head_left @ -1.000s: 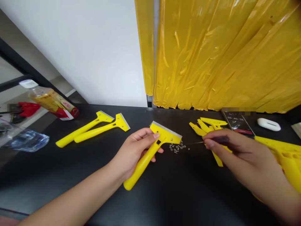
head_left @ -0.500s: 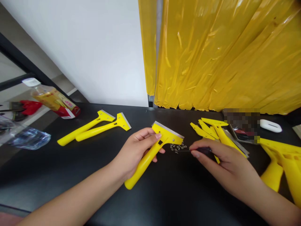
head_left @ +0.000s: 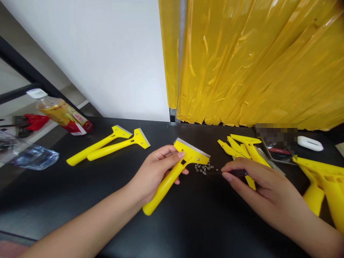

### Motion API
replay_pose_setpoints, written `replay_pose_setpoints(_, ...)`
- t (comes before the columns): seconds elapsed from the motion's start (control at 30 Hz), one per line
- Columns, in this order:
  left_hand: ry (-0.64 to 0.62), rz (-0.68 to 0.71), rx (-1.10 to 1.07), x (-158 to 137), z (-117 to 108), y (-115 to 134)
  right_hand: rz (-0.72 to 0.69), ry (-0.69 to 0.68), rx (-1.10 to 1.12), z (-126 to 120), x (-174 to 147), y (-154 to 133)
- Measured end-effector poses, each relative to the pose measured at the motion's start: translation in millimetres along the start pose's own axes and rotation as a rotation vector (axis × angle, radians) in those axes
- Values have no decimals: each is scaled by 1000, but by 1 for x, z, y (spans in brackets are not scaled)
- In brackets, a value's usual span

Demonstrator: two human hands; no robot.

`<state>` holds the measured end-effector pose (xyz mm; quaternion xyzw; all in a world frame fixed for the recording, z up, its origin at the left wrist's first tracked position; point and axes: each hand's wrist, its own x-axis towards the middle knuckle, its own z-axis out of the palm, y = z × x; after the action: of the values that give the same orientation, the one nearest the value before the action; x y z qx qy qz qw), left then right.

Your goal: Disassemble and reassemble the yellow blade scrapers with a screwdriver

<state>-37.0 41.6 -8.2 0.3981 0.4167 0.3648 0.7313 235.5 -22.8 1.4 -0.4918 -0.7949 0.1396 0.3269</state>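
Note:
My left hand [head_left: 153, 172] is closed around a yellow scraper [head_left: 163, 190], its thumb on the neck below the head. A metal blade edges the tilted head, and a screw shows on its right side, with a hole near the left. Between thumb and finger, my right hand [head_left: 264, 190] pinches a small screwdriver [head_left: 239, 172] with a dark handle. Its thin shaft points left at a scatter of tiny screws and nuts [head_left: 201, 168] on the black table, just right of the scraper head. The tip is blurred; whether it touches a screw I cannot tell.
Two more yellow scrapers [head_left: 110, 149] lie at the left, near a tilted drink bottle [head_left: 63, 113]. Behind my right hand are yellow plastic parts [head_left: 238, 147], a phone [head_left: 279, 154] and a white case [head_left: 310, 143]. Larger yellow handles [head_left: 329, 186] lie at the right edge.
My right hand has shifted a little to the right with the screwdriver, and its tip sits slightly farther from the scraper head. My left hand and the scraper are practically still.

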Motion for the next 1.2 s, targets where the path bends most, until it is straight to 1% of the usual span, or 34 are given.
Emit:
replay_pose_setpoints(0.23,4,-3,1,0,-1,-1,-7,-22,5,2,0,2)
replay_pose_setpoints(0.93,6,-7,6,0,0,0,-31,-16,21,-1,0,-1)
replay_pose_setpoints(1.2,10,-11,16,-2,2,2,-29,-40,-1,-2,0,-4)
